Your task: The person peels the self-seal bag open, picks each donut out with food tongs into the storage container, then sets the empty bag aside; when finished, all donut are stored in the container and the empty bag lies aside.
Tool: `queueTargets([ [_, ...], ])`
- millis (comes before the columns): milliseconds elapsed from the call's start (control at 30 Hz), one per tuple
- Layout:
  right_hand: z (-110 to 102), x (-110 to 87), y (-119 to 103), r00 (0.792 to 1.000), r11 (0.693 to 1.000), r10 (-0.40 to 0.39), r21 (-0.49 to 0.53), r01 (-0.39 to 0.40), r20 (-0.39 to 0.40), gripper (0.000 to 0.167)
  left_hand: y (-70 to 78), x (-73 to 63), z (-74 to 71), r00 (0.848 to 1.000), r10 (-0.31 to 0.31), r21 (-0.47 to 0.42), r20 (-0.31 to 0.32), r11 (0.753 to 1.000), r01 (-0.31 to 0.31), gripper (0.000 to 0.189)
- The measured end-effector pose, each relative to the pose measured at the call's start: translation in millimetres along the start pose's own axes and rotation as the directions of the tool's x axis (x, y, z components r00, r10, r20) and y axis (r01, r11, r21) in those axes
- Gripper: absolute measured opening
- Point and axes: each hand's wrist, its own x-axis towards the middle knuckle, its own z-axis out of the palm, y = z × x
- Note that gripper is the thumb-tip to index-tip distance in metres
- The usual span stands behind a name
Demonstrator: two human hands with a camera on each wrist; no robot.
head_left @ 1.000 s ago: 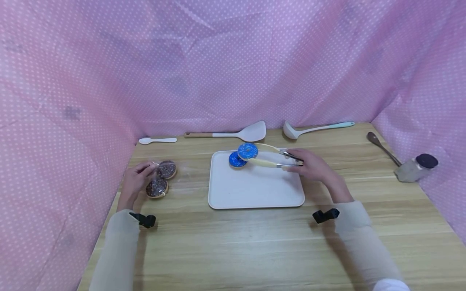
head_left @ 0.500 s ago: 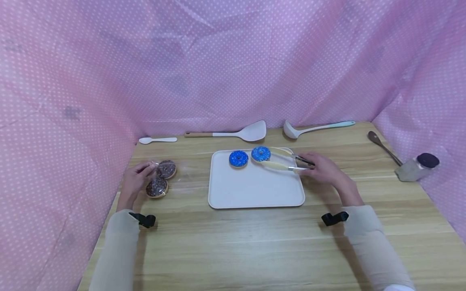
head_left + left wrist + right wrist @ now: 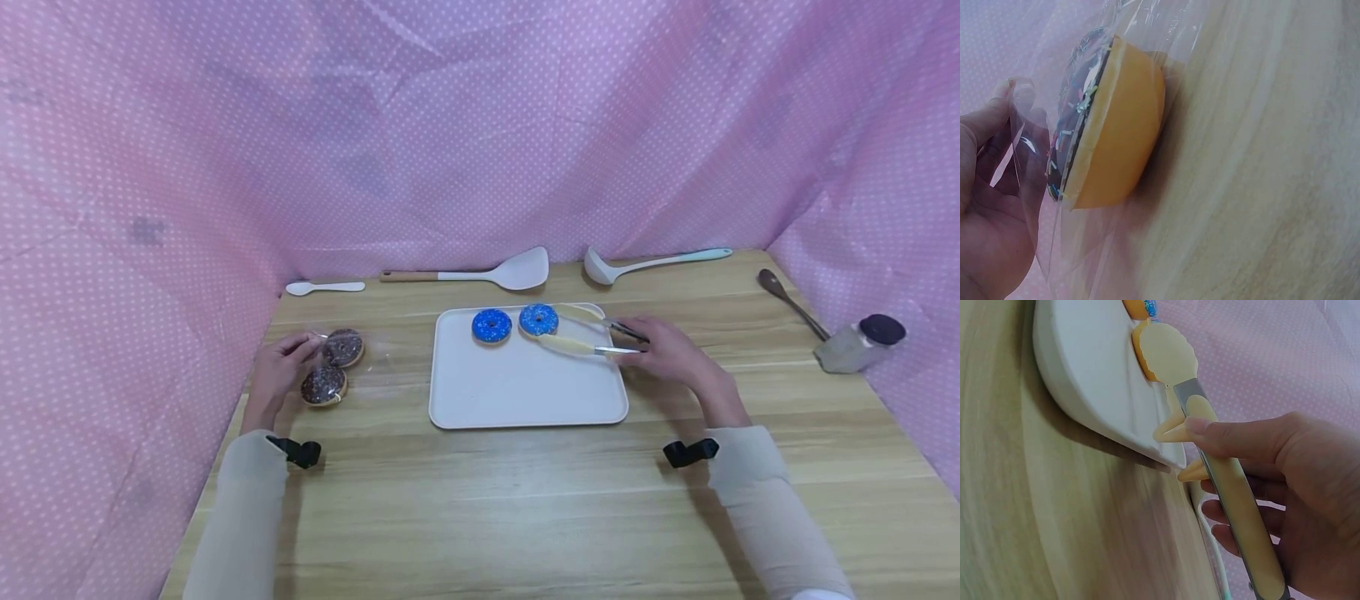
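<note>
My left hand [image 3: 277,373] pinches the edge of a clear plastic bag [image 3: 1029,144]. Inside the bag, two chocolate donuts with sprinkles lie on the table, an upper donut [image 3: 344,348] and a lower donut [image 3: 324,386]. My right hand [image 3: 663,354] holds cream-coloured tongs [image 3: 1229,487]. The tong tips stand around or beside the right blue donut [image 3: 538,320], which sits on the white tray [image 3: 517,392]; whether they touch it, I cannot tell. To its left on the tray is another blue donut [image 3: 491,327].
Along the back edge lie a small white spoon [image 3: 326,287], a white spatula [image 3: 521,270] with a wooden handle, and a ladle [image 3: 600,267]. At the right are a brown spoon [image 3: 791,304] and a dark-lidded jar [image 3: 858,343] on its side. Pink dotted cloth surrounds the wooden table.
The right hand has moved right with the tongs and the second blue donut, which has come down onto the tray beside the first. The left hand has stayed in place.
</note>
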Motion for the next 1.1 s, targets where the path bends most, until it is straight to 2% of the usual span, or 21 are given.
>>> queueTargets([
  [133, -3.8, -0.8, -2.1, 1.0, 1.0, 0.003, 0.011, -0.002, -0.016, 0.068, 2.5, 0.7, -0.1, 1.0, -0.021, -0.006, 0.003, 1.0, 0.021, 0.045],
  [233, -5.3, 0.9, -7.0, 0.999, 1.0, -0.017, 0.009, 0.017, -0.038, 0.067, 3.7, 1.4, -0.3, 1.0, -0.015, -0.005, -0.003, 1.0, 0.015, 0.046],
  [467, -0.8, 13.2, -29.2, 0.989, 0.992, -0.128, -0.028, 0.126, -0.075, 0.068, 1.3, 2.1, -1.7, 0.999, 0.037, -0.018, -0.004, 0.999, -0.037, 0.043],
  [600, 5.6, 22.2, -45.7, 0.981, 0.983, -0.18, -0.047, 0.176, -0.077, 0.068, 0.3, 1.7, -1.3, 0.999, 0.038, -0.027, -0.009, 0.999, -0.038, 0.042],
  [667, 9.6, 26.8, -54.3, 0.978, 0.979, -0.199, -0.06, 0.195, -0.068, 0.069, -0.1, 1.4, -0.9, 0.999, 0.029, -0.024, -0.014, 0.999, -0.029, 0.042],
  [900, 24.9, 41.4, -86.3, 0.981, 0.979, -0.196, -0.056, 0.196, 0.015, 0.067, 0.6, -1.0, -0.1, 1.0, 0.011, -0.005, -0.018, 1.0, -0.011, 0.046],
  [1100, 41.5, 54.7, -112.8, 0.96, 0.958, -0.274, -0.072, 0.278, 0.062, 0.063, 0.1, -1.7, -0.5, 0.999, 0.031, -0.007, -0.028, 0.999, -0.032, 0.045],
])
